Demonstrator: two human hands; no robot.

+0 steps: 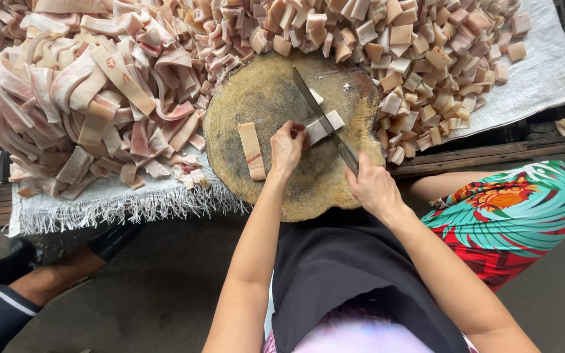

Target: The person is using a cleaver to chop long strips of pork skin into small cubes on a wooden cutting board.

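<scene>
A round wooden chopping block (263, 98) stands in front of me. My left hand (286, 149) presses down on a pale strip of pork (325, 126) lying across the block's middle. My right hand (373, 187) grips the handle of a long knife (315, 106), whose blade lies across that strip and points to the block's far edge. A second strip of pork (252, 151) lies loose on the block, left of my left hand. A small cut piece (317, 97) rests beside the blade.
A big heap of long pork strips (93, 98) lies on white woven sacking (132, 196) to the left. Several cut cubes (420, 59) pile up behind and right of the block. Another person's leg (53, 278) is at lower left.
</scene>
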